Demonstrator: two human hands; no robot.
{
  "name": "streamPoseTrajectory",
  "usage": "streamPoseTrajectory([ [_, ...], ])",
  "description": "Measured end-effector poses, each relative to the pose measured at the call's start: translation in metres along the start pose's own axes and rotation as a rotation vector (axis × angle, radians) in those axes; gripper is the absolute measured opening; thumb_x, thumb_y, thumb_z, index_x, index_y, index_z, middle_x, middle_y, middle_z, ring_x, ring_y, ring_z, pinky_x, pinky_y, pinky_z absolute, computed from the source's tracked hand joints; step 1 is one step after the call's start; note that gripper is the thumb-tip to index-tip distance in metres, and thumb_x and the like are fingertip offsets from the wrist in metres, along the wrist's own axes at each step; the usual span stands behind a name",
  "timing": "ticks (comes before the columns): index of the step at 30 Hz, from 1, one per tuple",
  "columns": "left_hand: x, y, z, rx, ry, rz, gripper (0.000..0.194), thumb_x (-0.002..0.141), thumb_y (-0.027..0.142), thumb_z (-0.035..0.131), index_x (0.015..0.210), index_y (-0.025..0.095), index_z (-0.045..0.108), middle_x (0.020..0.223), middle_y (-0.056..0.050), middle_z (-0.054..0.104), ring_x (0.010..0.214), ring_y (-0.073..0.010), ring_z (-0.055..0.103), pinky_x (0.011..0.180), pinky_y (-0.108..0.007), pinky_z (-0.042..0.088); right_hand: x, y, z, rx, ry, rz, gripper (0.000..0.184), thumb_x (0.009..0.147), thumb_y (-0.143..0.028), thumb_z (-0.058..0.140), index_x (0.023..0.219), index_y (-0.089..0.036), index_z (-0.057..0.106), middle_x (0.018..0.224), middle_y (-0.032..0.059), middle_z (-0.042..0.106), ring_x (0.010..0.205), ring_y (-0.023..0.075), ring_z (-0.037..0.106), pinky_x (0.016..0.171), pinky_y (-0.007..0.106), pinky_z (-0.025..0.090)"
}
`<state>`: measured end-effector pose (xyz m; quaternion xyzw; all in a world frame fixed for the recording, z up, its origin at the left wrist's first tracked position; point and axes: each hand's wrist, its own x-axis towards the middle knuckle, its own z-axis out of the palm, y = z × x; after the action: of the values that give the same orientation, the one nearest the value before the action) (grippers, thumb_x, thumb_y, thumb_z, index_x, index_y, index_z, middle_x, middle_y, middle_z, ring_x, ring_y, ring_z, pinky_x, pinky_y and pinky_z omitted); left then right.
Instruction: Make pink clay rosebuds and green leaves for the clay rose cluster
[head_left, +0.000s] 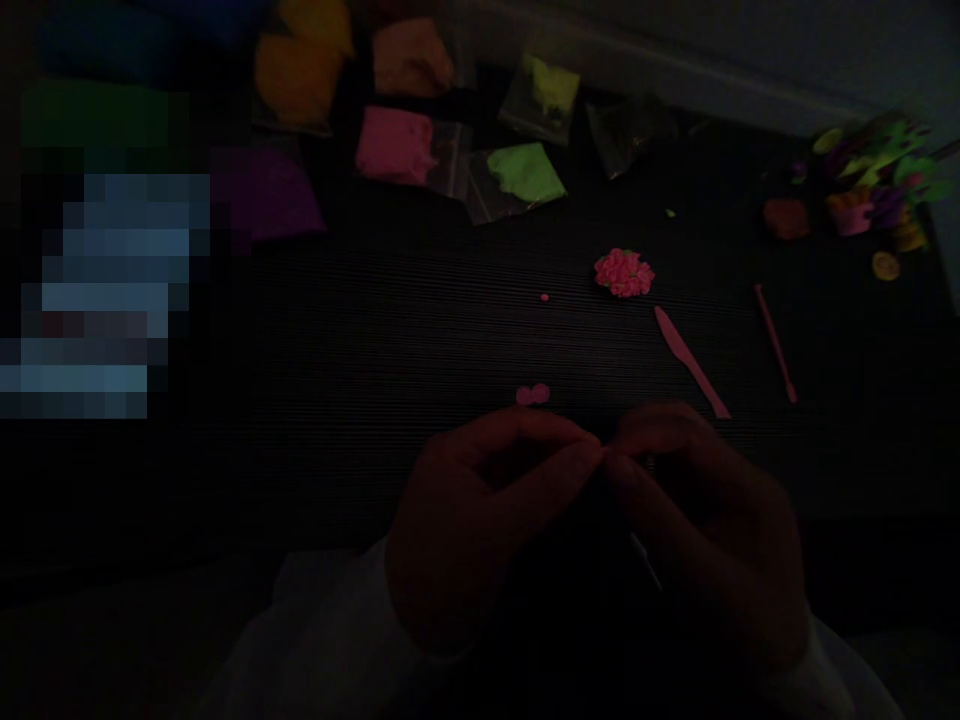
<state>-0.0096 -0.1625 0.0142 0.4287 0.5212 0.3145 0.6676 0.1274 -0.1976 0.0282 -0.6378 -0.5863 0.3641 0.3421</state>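
Note:
In the dim head view, my left hand (495, 500) and my right hand (697, 520) meet at the fingertips above the table's near side. Each pinches thumb against forefinger. Whatever sits between the tips is too small and dark to make out. Just beyond my left fingers lies a pair of small flat pink pieces (533, 394) joined side by side. Farther off are a tiny pink bit (544, 297) and a ruffled pink flower cluster (624, 273) with hints of green. A pink plastic modelling knife (690, 360) lies beyond my right hand. Below that hand shows a thin pale strip (646, 562) of unclear kind.
A slim pink modelling stick (775, 345) lies at the right. Clear bags of pink clay (395, 146), green clay (527, 173) and other colours line the back. Colourful clay figures (877, 190) stand at the far right beside a brown lump (786, 218). A pixelated patch covers the left.

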Motion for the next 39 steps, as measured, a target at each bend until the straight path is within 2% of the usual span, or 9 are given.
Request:
streamPoseTrajectory([
  [4,-0.001,-0.002,-0.007,0.194,0.066,0.147,0.009,0.071,0.02,0.058,0.076,0.026,0.063,0.07,0.008,0.066,0.061,-0.0069,0.059,0.052,-0.016,0.047,0.005,0.002,-0.002,-0.07,0.013,-0.019,0.004,0.075,-0.018,0.053,0.076,-0.022,0.054,0.078,-0.0028,0.052,0.072,0.0081,0.05,0.06,0.022,0.039],
  [9,0.001,-0.008,-0.022,0.76,0.223,0.513,0.016,0.074,0.017,0.054,0.087,0.021,0.061,0.084,0.001,0.062,0.074,-0.011,0.056,0.067,-0.025,0.047,0.02,0.011,-0.006,-0.292,-0.004,-0.004,0.004,0.071,-0.024,0.058,0.074,-0.022,0.058,0.084,0.0001,0.052,0.081,0.0136,0.05,0.07,0.028,0.038],
  [12,0.005,-0.016,-0.025,0.999,0.197,0.7,0.015,0.07,0.017,0.057,0.084,0.017,0.063,0.077,-0.001,0.061,0.075,-0.0139,0.053,0.071,-0.03,0.045,0.032,0.016,-0.006,-0.373,-0.053,0.007,0.006,0.07,-0.027,0.058,0.074,-0.022,0.059,0.085,0.0002,0.051,0.084,0.0154,0.049,0.073,0.031,0.038],
  [15,0.008,-0.024,-0.024,1.09,0.158,0.791,0.018,0.07,0.018,0.058,0.087,0.016,0.063,0.074,-0.002,0.061,0.073,-0.0161,0.052,0.069,-0.034,0.045,0.043,0.019,-0.003,-0.436,-0.118,0.003,0.007,0.072,-0.029,0.056,0.074,-0.023,0.059,0.085,0.0006,0.051,0.085,0.0164,0.048,0.075,0.033,0.037],
  [19,0.008,-0.026,-0.022,1.113,0.142,0.802,0.021,0.07,0.019,0.057,0.09,0.014,0.063,0.071,-0.004,0.061,0.07,-0.0176,0.052,0.063,-0.035,0.047,0.051,0.019,-0.001,-0.512,-0.175,0.014,0.007,0.072,-0.029,0.055,0.074,-0.024,0.059,0.085,0.0008,0.05,0.085,0.0171,0.048,0.075,0.036,0.037],
  [26,0.01,-0.019,-0.018,1.081,0.201,0.749,0.015,0.071,0.02,0.055,0.081,0.016,0.065,0.063,-0.002,0.062,0.064,-0.0172,0.055,0.054,-0.032,0.048,0.054,0.014,0.0,-0.563,-0.217,0.032,0.007,0.072,-0.029,0.054,0.075,-0.025,0.059,0.085,0.0011,0.049,0.085,0.018,0.047,0.074,0.038,0.035],
  [30,0.011,-0.018,-0.016,1.092,0.24,0.718,0.015,0.071,0.02,0.056,0.081,0.017,0.066,0.064,-0.001,0.062,0.064,-0.0162,0.055,0.057,-0.032,0.048,0.056,0.012,0.001,-0.579,-0.23,0.045,0.007,0.072,-0.03,0.054,0.074,-0.025,0.059,0.086,0.001,0.049,0.084,0.0181,0.047,0.075,0.039,0.035],
  [36,0.009,-0.021,-0.019,1.11,0.161,0.706,0.02,0.071,0.022,0.055,0.089,0.018,0.064,0.068,-0.002,0.063,0.067,-0.017,0.055,0.058,-0.033,0.048,0.058,0.011,0.0,-0.581,-0.257,0.072,0.007,0.073,-0.03,0.053,0.074,-0.026,0.059,0.086,0.0003,0.049,0.084,0.0178,0.047,0.073,0.038,0.037],
  [39,0.009,-0.021,-0.019,1.103,0.185,0.7,0.02,0.071,0.021,0.056,0.088,0.017,0.065,0.067,-0.002,0.063,0.066,-0.017,0.055,0.058,-0.033,0.048,0.058,0.01,-0.001,-0.579,-0.274,0.062,0.007,0.073,-0.03,0.053,0.075,-0.026,0.059,0.087,0.0009,0.05,0.084,0.0179,0.048,0.073,0.037,0.039],
])
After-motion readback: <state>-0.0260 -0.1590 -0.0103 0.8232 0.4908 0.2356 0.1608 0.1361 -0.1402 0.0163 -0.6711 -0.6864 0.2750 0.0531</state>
